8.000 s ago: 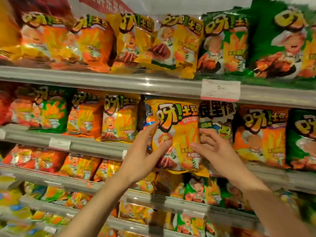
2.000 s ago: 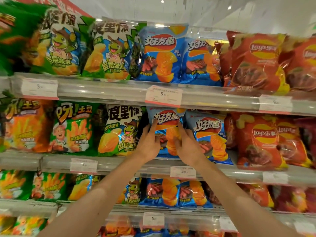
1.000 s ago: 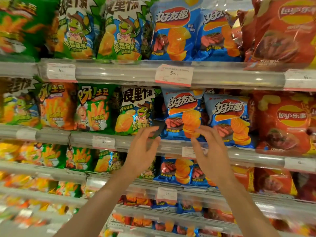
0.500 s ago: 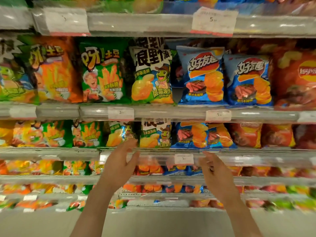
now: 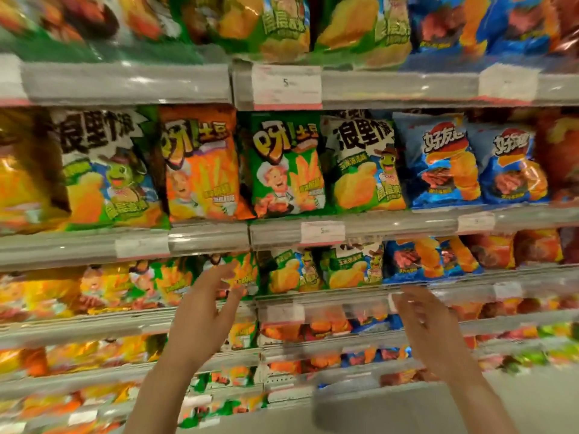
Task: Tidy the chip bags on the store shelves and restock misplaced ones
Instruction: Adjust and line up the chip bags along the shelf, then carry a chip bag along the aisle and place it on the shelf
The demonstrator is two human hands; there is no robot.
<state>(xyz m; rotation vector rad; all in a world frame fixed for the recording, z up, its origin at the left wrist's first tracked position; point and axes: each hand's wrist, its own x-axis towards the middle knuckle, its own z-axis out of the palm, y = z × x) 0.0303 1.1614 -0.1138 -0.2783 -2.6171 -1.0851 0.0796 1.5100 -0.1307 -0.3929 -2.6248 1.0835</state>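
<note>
Chip bags fill several shelves in the head view. On the middle shelf stand an orange fries bag (image 5: 200, 164), a green fries bag (image 5: 285, 167), a green-and-black frog bag (image 5: 365, 164) and two blue bags (image 5: 445, 161). My left hand (image 5: 203, 321) is raised with fingers spread and empty, in front of the lower shelf's green bags (image 5: 241, 274). My right hand (image 5: 429, 327) is also up, fingers apart and blurred, holding nothing, just below the lower shelf rail (image 5: 344, 296).
Grey shelf rails with white price tags (image 5: 286, 86) run across the view. Red bags (image 5: 557, 158) stand at the far right and orange ones at the far left. Further shelves of small bags sit below, with pale floor (image 5: 407, 415) at the bottom.
The view has swung left and slightly up. Both hands have dropped from the blue bag on the middle shelf and now hover empty in front of the lower shelves.
</note>
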